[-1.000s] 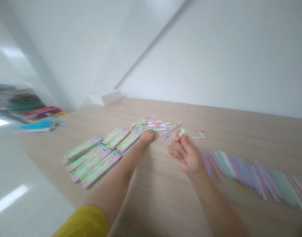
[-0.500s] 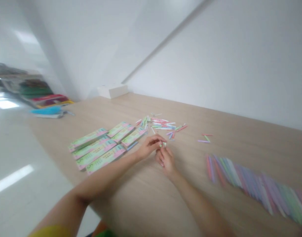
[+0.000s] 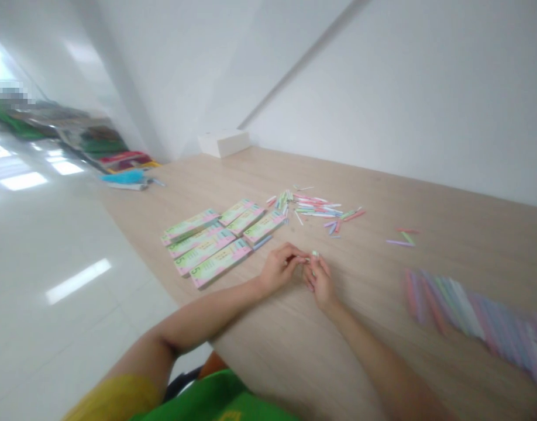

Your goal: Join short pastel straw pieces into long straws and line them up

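My left hand (image 3: pixel 279 269) and my right hand (image 3: pixel 320 279) meet just above the wooden table (image 3: pixel 374 327), fingertips pinched together on a small pale green paper piece (image 3: pixel 314 255). Just beyond the hands lies a loose pile of short coloured paper strips (image 3: pixel 315 207). To the left of the hands lie several green and pink printed packs (image 3: pixel 220 237) side by side. A long row of pastel paper strips (image 3: pixel 474 313) stretches along the table at the right.
A white box (image 3: pixel 223 142) sits at the table's far corner against the white wall. A few stray strips (image 3: pixel 403 237) lie apart at the right. Beyond the table's left edge, a glossy white floor (image 3: pixel 53 251) holds a blue object (image 3: pixel 123 177) and coloured clutter.
My left hand left the pile and joined my right hand, which drew in; both now pinch the small green piece. The view has shifted, so everything sits further right.
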The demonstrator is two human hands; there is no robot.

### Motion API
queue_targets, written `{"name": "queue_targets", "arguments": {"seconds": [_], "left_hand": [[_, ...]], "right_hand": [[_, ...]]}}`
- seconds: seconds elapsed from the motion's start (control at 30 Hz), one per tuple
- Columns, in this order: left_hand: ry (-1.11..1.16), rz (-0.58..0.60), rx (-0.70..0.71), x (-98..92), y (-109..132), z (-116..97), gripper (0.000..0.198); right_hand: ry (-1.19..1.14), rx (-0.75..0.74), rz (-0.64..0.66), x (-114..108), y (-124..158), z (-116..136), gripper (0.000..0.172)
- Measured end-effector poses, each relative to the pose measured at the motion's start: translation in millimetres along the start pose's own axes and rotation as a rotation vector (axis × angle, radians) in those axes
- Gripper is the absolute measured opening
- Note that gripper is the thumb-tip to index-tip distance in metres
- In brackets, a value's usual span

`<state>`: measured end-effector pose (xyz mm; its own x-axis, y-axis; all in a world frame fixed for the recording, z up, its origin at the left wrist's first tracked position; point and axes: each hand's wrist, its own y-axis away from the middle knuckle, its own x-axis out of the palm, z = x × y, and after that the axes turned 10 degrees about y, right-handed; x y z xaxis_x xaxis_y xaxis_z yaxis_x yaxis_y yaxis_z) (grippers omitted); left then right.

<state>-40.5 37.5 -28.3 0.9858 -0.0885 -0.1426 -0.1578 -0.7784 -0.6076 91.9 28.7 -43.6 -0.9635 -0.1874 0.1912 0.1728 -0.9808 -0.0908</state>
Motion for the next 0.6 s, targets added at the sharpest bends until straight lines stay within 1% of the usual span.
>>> {"name": "queue_targets", "arguments": {"seconds": [0.07,0.13,0.2,0.23,0.27,0.33,0.4,0.5,0.6], "left_hand": [[0.135,-0.078,-0.197,-1.2,-1,12,0.028],[0.297,-0.144,-0.358,-3.2,-3,25,0.035],[0.414,-0.177,-0.442,-5.6,-4,36,0.038],[0.444,-0.174,-0.466,-6.7,-4,41,0.040],[0.459,-0.153,-0.489,-7.7,-4,45,0.040],[0.458,-0.071,-0.532,-8.9,-3,52,0.040],[0.442,0.019,-0.561,-9.1,-2,55,0.040],[0.420,0.095,-0.572,-8.6,-1,55,0.041],[0.421,0.094,-0.578,-9.4,-1,52,0.042]], "right_hand": [[0.039,-0.033,0.003,-7,-4,-1,0.028],[0.113,-0.059,-0.014,-17,-9,-3,0.017],[0.309,-0.085,-0.014,-29,-14,-6,0.010],[0.454,-0.099,0.009,-35,-17,-8,0.011],[0.611,-0.120,0.045,-40,-19,-9,0.014],[0.898,-0.179,0.137,-47,-22,-11,0.018],[1.079,-0.241,0.209,-49,-24,-10,0.020],[1.179,-0.301,0.250,-49,-25,-8,0.021],[1.214,-0.311,0.224,-52,-25,-8,0.022]]}}
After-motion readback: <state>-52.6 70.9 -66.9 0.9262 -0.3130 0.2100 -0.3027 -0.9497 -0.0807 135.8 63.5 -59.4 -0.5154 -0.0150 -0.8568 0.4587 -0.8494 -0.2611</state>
